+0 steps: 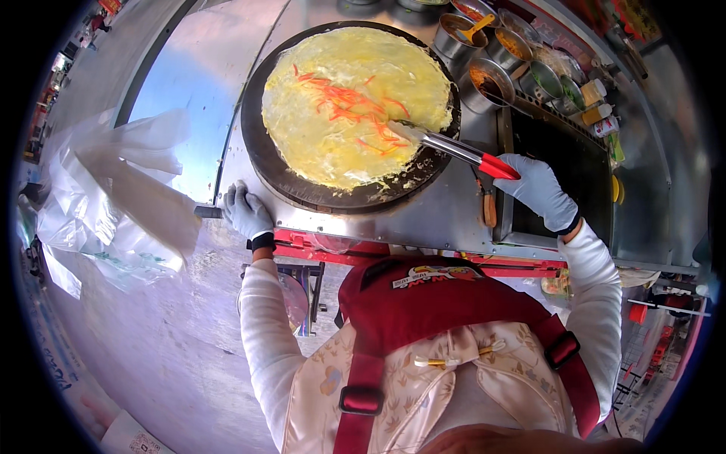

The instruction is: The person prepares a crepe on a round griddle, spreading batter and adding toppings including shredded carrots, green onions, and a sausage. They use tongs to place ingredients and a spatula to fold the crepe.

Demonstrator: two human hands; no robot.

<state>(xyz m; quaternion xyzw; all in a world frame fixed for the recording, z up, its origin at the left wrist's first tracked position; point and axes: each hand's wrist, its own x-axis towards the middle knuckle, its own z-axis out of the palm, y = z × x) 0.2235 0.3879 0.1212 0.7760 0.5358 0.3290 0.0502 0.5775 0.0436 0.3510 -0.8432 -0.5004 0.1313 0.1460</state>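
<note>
My right hand point(538, 191), in a pale grey glove, grips the red handle of metal tongs point(452, 147). The tongs' tips rest at the right side of a thin yellow egg crepe point(321, 144), beside a scatter of orange-red shreds point(348, 104). The crepe covers most of a round black griddle point(299, 191). At the counter's front edge, left of the griddle, my gloved left hand point(248, 213) rests on the metal with fingers stretched forward, holding nothing.
Metal pots point(488, 85) of sauces and fillings crowd the back right, one with a yellow spoon point(481, 27). A wooden-handled tool point(488, 209) lies right of the griddle, near a dark recessed tray point(556, 240). Clear plastic bags point(121, 189) hang at the left.
</note>
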